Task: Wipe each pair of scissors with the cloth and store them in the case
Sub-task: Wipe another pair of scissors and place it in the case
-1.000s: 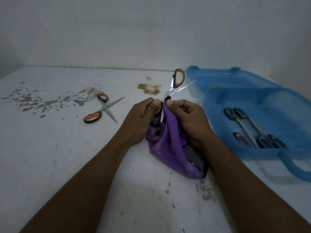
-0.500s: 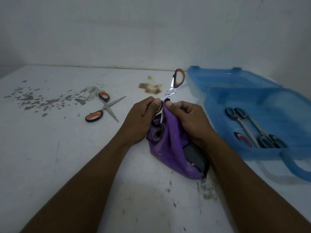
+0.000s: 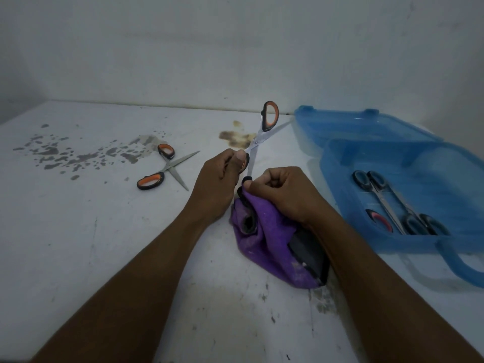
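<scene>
Well left of the left grip (image 3: 220,179), a spare pair (image 3: 163,169) lies open on the bench (image 3: 78,231), awaiting its turn. The left grip clamps one loop of the held scissors (image 3: 269,117), steadying them open. The right grip (image 3: 284,191) pinches the cloth (image 3: 264,231) round a blade, lower than before, baring steel. Right of it, the case (image 3: 408,243) holds stored pairs (image 3: 387,200).

No readable text or labels.
</scene>
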